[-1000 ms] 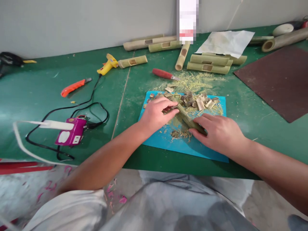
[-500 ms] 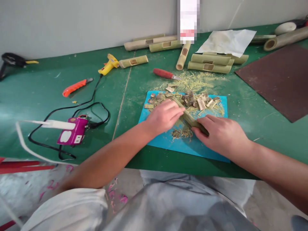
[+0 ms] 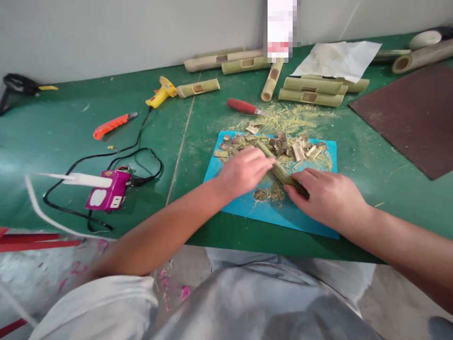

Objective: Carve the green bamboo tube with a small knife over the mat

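A green bamboo tube (image 3: 281, 173) lies slantwise between my two hands, over a blue mat (image 3: 244, 208). My left hand (image 3: 246, 170) is closed on its farther part, fingers bent together. My right hand (image 3: 323, 191) grips the nearer end, thumb below and fingers on top, hiding part of it. Around the tube, bamboo chips (image 3: 299, 151) and fibrous shavings (image 3: 274, 195) are strewn on the mat. Beyond the mat's far edge is a red-handled knife (image 3: 242, 106), its blade at a patch of yellowish dust (image 3: 293, 118).
Cut bamboo tubes (image 3: 311, 97) lie at the back, some under white paper (image 3: 336, 59). To the left are an orange utility knife (image 3: 112, 125), a yellow glue gun (image 3: 161, 94) and a purple power adapter (image 3: 108, 191) with loose cables. A brown board (image 3: 410, 118) lies right.
The whole view has shifted slightly. Both hands stay on the bamboo tube in nearly the same pose; nothing has been picked up or let go.
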`<state>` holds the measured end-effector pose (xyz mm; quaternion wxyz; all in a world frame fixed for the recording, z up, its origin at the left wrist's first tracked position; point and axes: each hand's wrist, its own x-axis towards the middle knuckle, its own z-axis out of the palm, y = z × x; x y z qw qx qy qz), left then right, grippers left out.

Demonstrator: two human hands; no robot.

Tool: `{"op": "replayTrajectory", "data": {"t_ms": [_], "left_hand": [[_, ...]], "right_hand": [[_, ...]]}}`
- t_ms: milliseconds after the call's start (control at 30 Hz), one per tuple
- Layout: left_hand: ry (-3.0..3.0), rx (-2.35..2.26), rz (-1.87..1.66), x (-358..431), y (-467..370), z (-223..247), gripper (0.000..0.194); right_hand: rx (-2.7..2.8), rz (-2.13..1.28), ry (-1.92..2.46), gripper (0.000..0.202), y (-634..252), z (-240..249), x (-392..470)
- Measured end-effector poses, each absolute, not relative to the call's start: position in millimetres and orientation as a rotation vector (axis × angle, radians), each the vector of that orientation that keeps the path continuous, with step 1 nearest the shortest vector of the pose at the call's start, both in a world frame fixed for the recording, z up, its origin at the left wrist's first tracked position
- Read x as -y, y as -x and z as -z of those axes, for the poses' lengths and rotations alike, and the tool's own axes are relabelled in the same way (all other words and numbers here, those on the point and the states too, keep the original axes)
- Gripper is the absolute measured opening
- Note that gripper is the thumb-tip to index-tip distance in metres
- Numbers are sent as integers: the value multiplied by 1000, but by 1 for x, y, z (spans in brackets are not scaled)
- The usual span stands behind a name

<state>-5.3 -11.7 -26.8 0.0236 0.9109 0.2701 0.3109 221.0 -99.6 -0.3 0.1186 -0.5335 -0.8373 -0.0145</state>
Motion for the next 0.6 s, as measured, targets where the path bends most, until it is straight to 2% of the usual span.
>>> {"op": "replayTrajectory", "data": {"t_ms": [100,200,333,600], "left_hand": [[-2789,-901,-1090,13,5,25,24],[-2794,-748,-940,13,5,24,19],[-2794,-922,-1036,10,7,23,21],[-2753,-795,-905,20,-1,18,19]], "right_hand": [[2441,54,1552,36,-221,0,100],[2443,57,1521,36,-221,0,100],[2430,53,1520,34,-221,0,100],[2440,149,1536,29,-221,-1,104]]}}
